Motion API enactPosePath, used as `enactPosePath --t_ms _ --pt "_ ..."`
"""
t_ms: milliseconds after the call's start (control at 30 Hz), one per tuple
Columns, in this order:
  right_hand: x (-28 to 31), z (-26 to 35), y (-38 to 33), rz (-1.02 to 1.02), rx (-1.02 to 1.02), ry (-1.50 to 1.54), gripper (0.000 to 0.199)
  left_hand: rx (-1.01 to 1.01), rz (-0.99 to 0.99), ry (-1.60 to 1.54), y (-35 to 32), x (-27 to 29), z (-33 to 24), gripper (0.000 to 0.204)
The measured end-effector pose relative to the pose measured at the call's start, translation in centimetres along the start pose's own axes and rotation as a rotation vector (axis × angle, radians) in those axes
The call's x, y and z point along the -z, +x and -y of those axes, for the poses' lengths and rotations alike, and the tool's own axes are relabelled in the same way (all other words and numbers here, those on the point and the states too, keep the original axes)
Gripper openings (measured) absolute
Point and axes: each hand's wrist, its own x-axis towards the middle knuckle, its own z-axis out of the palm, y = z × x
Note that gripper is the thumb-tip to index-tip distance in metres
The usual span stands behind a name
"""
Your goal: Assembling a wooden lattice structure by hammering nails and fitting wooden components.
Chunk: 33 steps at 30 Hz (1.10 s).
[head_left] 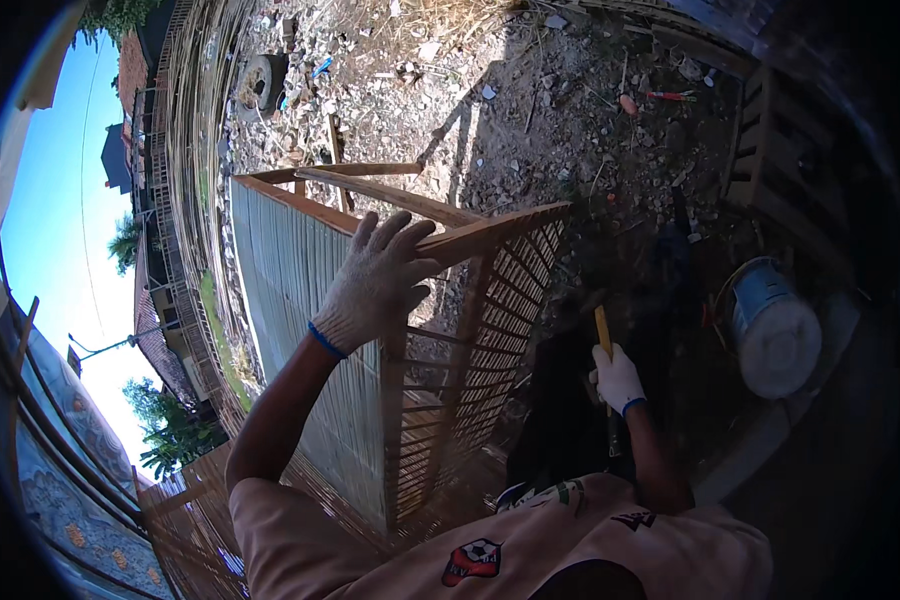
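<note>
My left hand (pixel 378 285), in a pale knitted glove with a blue cuff, lies with fingers spread over the top corner of a wooden slatted cage (pixel 490 300). The palm rests where the greenish-grey panel side (pixel 300 260) meets the wooden top rail (pixel 500 228). Lower and to the right, my right hand (pixel 618 380), gloved the same way, is closed around a hammer (pixel 602 330) with a yellow shaft. The hammer stands roughly upright beside the cage's slatted side, apart from it. Deep shadow obscures the hammer's head.
A bucket (pixel 778 345) stands on the right, near a pale kerb. Behind it is a dark wooden slatted crate (pixel 795 160). Stony ground with debris stretches beyond the cage, with an old tyre (pixel 260 85) at far left. A bamboo fence (pixel 175 190) runs along the left.
</note>
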Motion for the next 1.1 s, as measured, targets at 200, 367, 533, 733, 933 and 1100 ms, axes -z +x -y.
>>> enactPosePath --t_ms 200,367,533,733,933,1100 --pt "-7.4 0.8 -3.8 0.140 0.257 0.365 0.027 -0.175 0.084 0.030 0.7 -0.7 1.4 0.024" --pt "-15.3 2.8 -4.1 -0.111 0.433 0.367 0.036 -0.282 0.085 0.038 2.0 -0.6 1.7 0.020" --pt "-17.9 5.8 -5.7 0.155 0.435 1.018 0.033 -0.348 0.120 0.005 3.8 -0.4 1.9 0.011" --pt "-21.6 5.5 -3.9 0.480 0.518 1.374 0.023 -0.339 0.339 -0.079 5.4 -1.5 3.4 0.015" --pt "-24.2 4.0 0.2 0.700 0.565 1.532 0.025 -0.263 0.419 -0.059 6.0 -2.2 3.6 0.017" --pt "-27.8 4.1 2.9 1.074 0.763 1.951 0.034 -0.252 0.469 0.011 6.2 -1.5 3.2 0.018"
